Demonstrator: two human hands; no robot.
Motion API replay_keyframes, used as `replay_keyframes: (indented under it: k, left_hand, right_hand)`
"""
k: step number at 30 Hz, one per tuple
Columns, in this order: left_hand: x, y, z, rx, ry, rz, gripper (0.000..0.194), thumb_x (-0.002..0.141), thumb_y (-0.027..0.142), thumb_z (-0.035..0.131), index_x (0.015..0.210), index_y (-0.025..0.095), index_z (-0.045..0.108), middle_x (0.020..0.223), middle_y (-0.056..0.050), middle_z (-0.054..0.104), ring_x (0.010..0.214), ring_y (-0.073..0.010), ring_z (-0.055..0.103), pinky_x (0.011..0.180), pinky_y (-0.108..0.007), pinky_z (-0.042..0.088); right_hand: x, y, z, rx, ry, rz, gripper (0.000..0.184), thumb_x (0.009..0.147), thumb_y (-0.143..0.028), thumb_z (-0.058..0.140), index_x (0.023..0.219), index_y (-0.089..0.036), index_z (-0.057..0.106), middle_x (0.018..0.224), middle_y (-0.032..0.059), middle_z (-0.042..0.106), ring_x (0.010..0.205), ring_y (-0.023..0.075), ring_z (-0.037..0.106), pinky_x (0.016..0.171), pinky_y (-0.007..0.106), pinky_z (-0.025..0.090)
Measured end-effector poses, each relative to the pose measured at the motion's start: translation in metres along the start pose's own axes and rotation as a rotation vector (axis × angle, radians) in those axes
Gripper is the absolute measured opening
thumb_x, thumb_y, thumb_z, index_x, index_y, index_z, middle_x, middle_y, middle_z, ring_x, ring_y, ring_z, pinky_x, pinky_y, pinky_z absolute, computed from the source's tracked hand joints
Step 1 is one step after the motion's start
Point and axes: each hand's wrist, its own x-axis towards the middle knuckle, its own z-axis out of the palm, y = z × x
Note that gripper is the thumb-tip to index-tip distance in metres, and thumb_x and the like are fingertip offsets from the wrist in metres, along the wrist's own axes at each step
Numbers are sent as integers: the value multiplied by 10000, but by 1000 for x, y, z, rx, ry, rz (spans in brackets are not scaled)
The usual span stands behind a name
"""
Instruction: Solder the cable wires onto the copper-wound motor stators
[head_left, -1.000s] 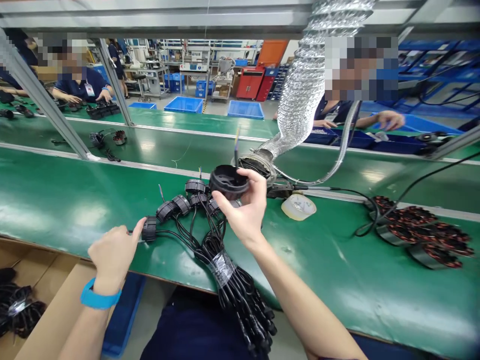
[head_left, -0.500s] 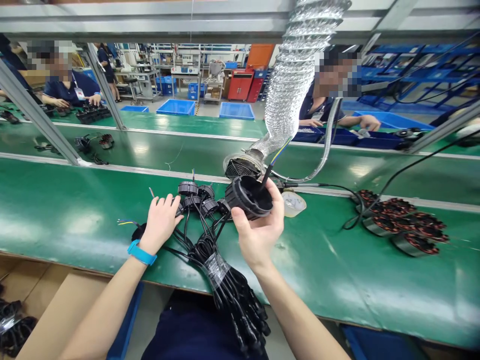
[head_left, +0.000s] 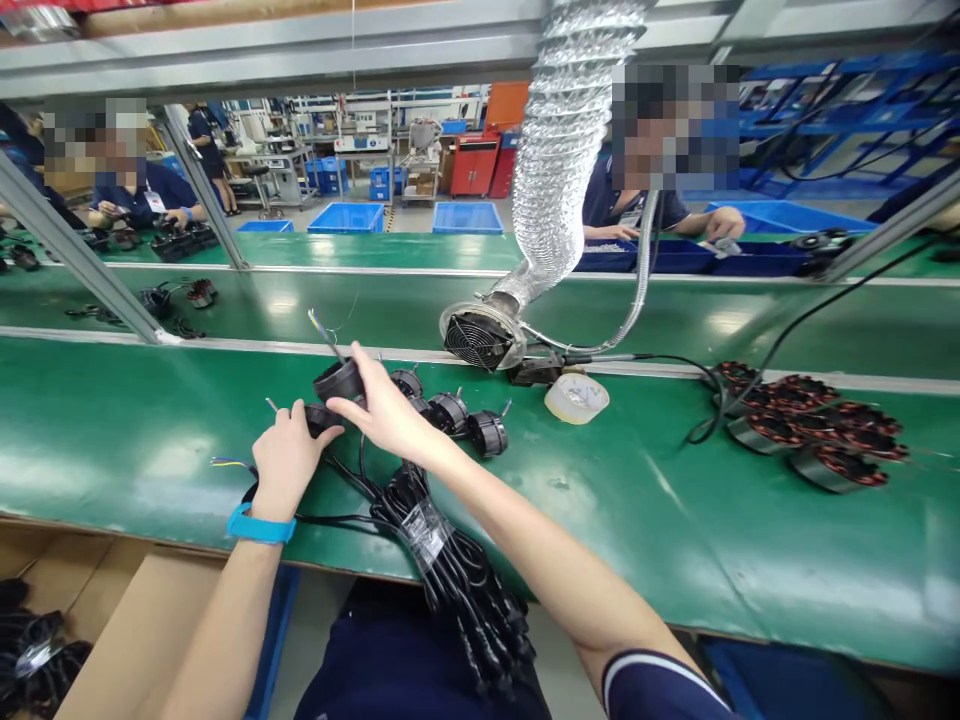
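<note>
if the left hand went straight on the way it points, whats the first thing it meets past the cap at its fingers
Probably the upper black cap in the right hand, just past the left hand and the lower cap. Depth is unclear, so it might slide under.

Scanning for print now, and finding nothing legible: not on the white badge point(head_left: 154, 202) worn by a co-worker point(head_left: 178, 186) at upper left, too small to make out, nor on the red cabinet point(head_left: 472, 170), nor on the tape roll point(head_left: 568, 408).
</note>
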Motion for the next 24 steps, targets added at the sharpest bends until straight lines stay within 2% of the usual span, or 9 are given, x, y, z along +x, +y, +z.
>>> replay_keyframes:
  k: [2, 4, 8, 11, 13, 15, 18, 21, 24]
  left_hand:
    - [-3, -5, -1, 19, -3, -12, 685, 859, 685, 495, 1235, 114, 538, 998, -151, 642, 762, -319, 661, 560, -331, 416]
    - [-7, -12, -2, 26, 1, -27, 641, 868, 675, 489, 1181, 121, 569, 972, -143, 647, 744, -317, 657, 561, -338, 421]
    - [-13, -21, -4, -7, 126, 30, 600, 881, 607, 528, 1218, 112, 569, 1070, -203, 638, 890, -362, 635, 671, -399, 467]
    - [-13, -10, -8, -146, 309, 252, 475, 916, 446, 563, 1265, 125, 568, 1267, -231, 576, 1109, -393, 556, 844, -489, 458]
    - [-11, 8, -12, -326, 365, 460, 363, 941, 323, 549, 1263, 161, 583, 1300, -182, 581, 1165, -341, 537, 933, -490, 436]
    - [-9, 31, -14, -514, 303, 684, 289, 957, 251, 522, 1226, 197, 614, 1248, -119, 631, 1137, -265, 562, 964, -438, 439]
    - [-2, 64, -12, -634, 107, 904, 242, 983, 268, 478, 1111, 213, 675, 1122, -66, 694, 1054, -217, 592, 948, -403, 444]
    - [5, 80, -7, -560, 24, 890, 321, 999, 313, 432, 902, 198, 716, 945, -59, 731, 1024, -236, 585, 937, -435, 414]
    - [6, 79, -2, -474, 42, 800, 408, 1002, 303, 400, 734, 189, 686, 796, -66, 719, 934, -240, 588, 877, -435, 404]
  right_hand:
    - [5, 16, 7, -24, -146, 37, 636, 898, -281, 636, 1463, -144, 379, 1499, 190, 381, 1402, 303, 363, 1147, 479, 332]
    - [2, 30, 7, -39, -119, 21, 467, 913, -235, 599, 1363, -148, 509, 1431, 169, 468, 1324, 277, 465, 1113, 443, 379]
    - [-23, 46, -13, -18, 194, 27, 234, 938, -220, 528, 1126, -174, 661, 1114, 83, 648, 914, 170, 645, 874, 311, 509]
    - [-50, 51, -29, -49, 460, 169, 211, 941, -267, 510, 969, -169, 695, 893, 44, 673, 739, 153, 615, 714, 268, 487]
    - [-68, 53, -34, -66, 557, 293, 248, 948, -310, 489, 924, -169, 692, 776, 23, 668, 664, 149, 595, 638, 250, 452]
    - [-85, 53, -32, -128, 527, 426, 297, 950, -353, 482, 848, -171, 694, 660, 6, 648, 581, 146, 570, 579, 244, 407]
    - [-102, 52, -26, -319, 322, 590, 427, 959, -399, 480, 645, -180, 671, 558, 16, 628, 515, 149, 548, 542, 258, 341]
    - [-106, 55, -23, -439, 176, 660, 438, 968, -407, 483, 658, -191, 704, 601, 43, 673, 556, 171, 592, 553, 267, 328]
    - [-100, 65, -25, -465, 167, 701, 381, 961, -423, 508, 767, -196, 745, 691, 69, 715, 660, 203, 651, 585, 274, 350]
